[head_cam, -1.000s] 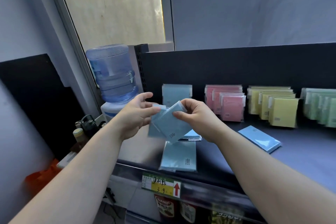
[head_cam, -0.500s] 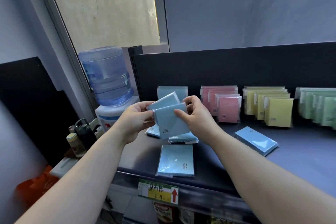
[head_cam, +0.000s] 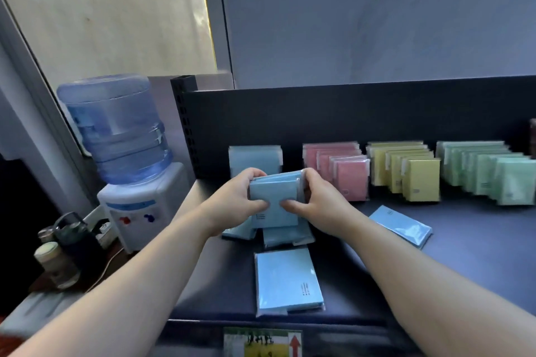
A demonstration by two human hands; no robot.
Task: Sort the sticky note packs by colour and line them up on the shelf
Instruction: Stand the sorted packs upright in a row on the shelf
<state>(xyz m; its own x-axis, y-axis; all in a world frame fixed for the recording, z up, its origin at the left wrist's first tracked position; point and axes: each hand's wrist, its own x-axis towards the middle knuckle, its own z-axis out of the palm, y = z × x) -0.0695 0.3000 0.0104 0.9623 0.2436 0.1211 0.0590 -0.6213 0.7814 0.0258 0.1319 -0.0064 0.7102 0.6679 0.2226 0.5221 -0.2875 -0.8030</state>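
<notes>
Blue sticky note packs, about 2 or 3 squared together, sit clamped between our left hand and right hand, likely light and slippery in film, best pinched by their side edges.

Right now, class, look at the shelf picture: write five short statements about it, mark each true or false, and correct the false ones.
1. Both hands, left hand and right hand, grip a stack of blue packs. True.
2. The pink row stands right of the yellow row. False: it stands left of it.
3. One blue pack lies flat near the shelf's front edge. True.
4. The green row lies flat. False: it stands upright.
5. A water bottle stands left of the shelf. True.
</notes>
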